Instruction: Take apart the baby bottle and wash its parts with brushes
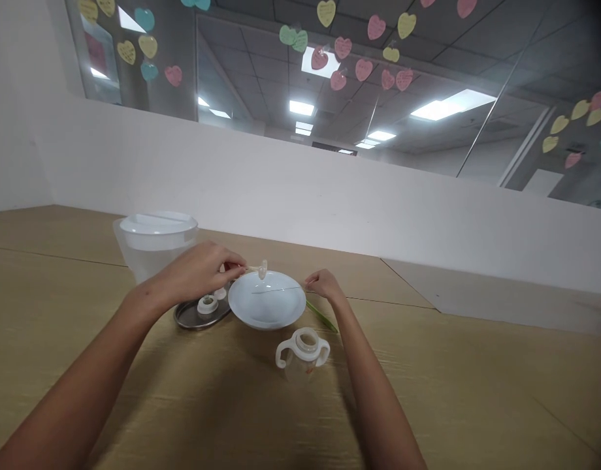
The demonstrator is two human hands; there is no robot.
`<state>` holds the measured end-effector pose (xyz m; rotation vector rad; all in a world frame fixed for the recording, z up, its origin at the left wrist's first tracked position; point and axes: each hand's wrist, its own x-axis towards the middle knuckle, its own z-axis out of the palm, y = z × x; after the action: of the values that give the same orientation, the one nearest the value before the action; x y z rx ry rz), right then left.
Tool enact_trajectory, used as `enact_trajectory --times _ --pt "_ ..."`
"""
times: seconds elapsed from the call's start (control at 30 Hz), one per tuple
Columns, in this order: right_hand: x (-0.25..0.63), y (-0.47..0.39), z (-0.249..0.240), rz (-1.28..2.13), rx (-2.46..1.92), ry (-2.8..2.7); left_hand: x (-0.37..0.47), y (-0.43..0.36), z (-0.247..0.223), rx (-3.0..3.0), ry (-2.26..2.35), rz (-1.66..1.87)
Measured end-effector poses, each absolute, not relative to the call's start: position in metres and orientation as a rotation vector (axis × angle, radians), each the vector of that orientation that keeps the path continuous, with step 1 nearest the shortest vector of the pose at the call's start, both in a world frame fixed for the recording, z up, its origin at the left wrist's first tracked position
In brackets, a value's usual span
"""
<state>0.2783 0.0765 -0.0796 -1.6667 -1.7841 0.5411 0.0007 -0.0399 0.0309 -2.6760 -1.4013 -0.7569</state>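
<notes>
- The white bowl [267, 314] sat on the table [193, 398], between both hands.
- The right hand [324, 284] pinched a thin rod [281, 289], its length running leftward over the bowl.
- The small clear piece [263, 269] lay beyond the rod, in the left hand's [211, 266] closed fingertips (the nearer hand).

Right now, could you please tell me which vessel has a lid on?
The translucent plastic pitcher at left: its white lid is on, while the shallow white bowl and white two-handled cup are open.
</notes>
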Motion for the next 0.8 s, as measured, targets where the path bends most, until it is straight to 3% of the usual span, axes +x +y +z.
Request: enact_trajectory --times 0.23,0.4,0.5,0.63,0.8 --pt "0.271 0.073 -0.083 0.461 -1.762 -1.753 0.004 -0.041 0.031 -2.681 -1.398 -0.707" --pt "0.259 0.053 -0.055 0.372 -1.73 -1.72 0.011 -0.042 0.028 -2.667 -1.366 -0.701" --pt "0.246 0.026 -0.024 0.438 -1.55 -1.807 0.02 -0.042 0.025 -2.641 -1.351 -0.689" --pt "0.23 -0.018 0.008 0.882 -0.997 -1.922 0.033 -0.044 0.021 -2.595 -1.265 -0.747" --pt "0.231 -0.049 0.022 0.61 -0.981 -1.911 0.047 -0.052 0.017 -2.595 -1.192 -1.091"
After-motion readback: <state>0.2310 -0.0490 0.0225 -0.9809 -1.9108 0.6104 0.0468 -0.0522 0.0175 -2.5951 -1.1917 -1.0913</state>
